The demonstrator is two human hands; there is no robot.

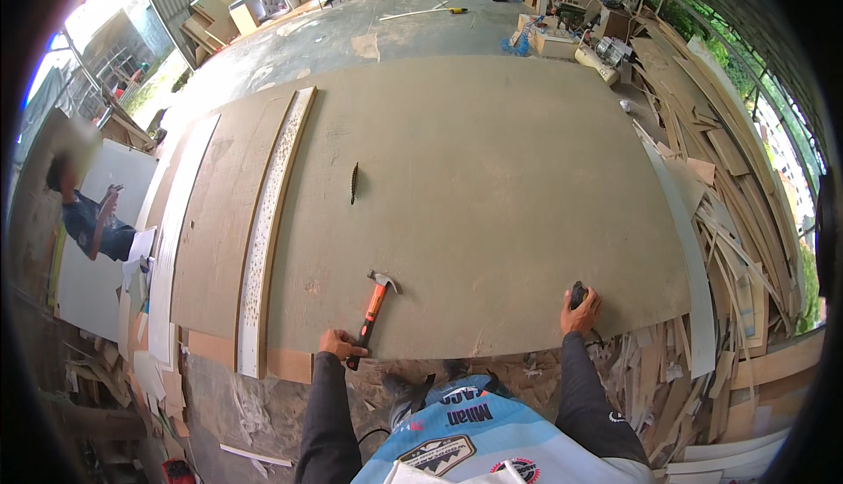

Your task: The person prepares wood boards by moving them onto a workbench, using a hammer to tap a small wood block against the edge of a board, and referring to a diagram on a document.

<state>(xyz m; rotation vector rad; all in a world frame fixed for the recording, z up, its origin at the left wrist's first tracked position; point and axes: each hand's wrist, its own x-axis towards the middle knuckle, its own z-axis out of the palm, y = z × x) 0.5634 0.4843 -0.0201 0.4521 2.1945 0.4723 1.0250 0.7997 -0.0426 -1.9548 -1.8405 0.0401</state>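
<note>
A claw hammer (pixel 372 307) with an orange and black handle lies on a large grey-brown board (pixel 492 185), its head pointing away from me. My left hand (pixel 337 343) is at the near end of the handle, fingers closed over it by the board's front edge. Toward the right of the board, my right hand (pixel 579 314) grips a small black rounded object, which looks like a tape measure (pixel 578 294). Its underside is hidden by my fingers. Farther up the board lies a thin dark jagged piece (pixel 355 184).
Long strips, one speckled white (pixel 260 247) and one plain white (pixel 180 238), lie across the left side. Stacked wood offcuts (pixel 733 168) crowd the right. Another person (pixel 97 220) stands at far left. Tools and a box (pixel 555 43) sit beyond the board.
</note>
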